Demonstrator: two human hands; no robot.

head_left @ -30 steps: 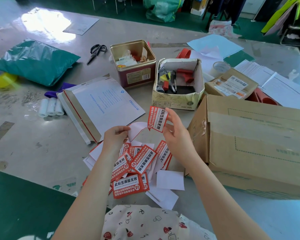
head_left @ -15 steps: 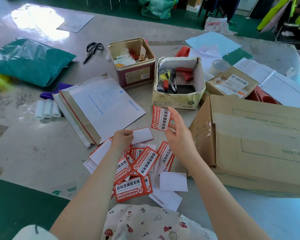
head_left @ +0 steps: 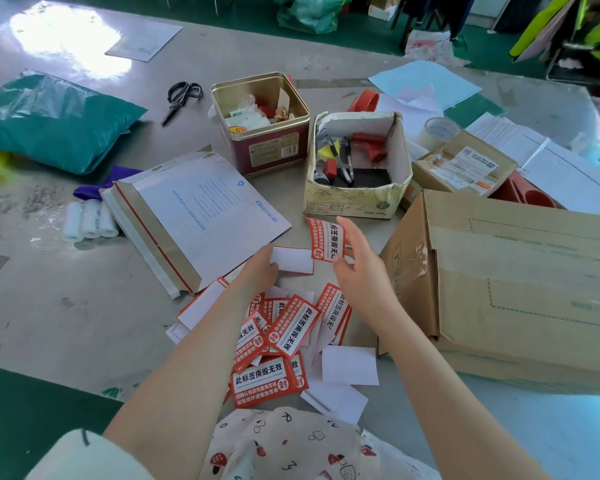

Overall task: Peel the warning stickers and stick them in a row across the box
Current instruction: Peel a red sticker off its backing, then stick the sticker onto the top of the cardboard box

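Your right hand (head_left: 362,271) pinches one peeled warning sticker (head_left: 324,240) by its near edge, red printed face up, in the air just left of the cardboard box (head_left: 520,292); that grip is narrow, fingertips closed on the sticker. Your left hand (head_left: 258,271) holds the white backing sheet (head_left: 293,259) it came off, low over the surface (head_left: 66,306), grip closed on the sheet's left end.

As far as the view shows, the box's top and left faces carry no red sticker, so I judge the row not yet begun; the far and right sides are hidden. One sticker is peeled and ready to place.

Left to do: set this one on the box, then work through the pile of unpeeled stickers (head_left: 284,334) lying near you between your forearms, with a few spent white backings (head_left: 349,365) beside it.

The tin (head_left: 260,123), the open carton of pens (head_left: 357,164), the scissors (head_left: 181,98) and the flat mailer (head_left: 194,216) sit farther off, apart from the work
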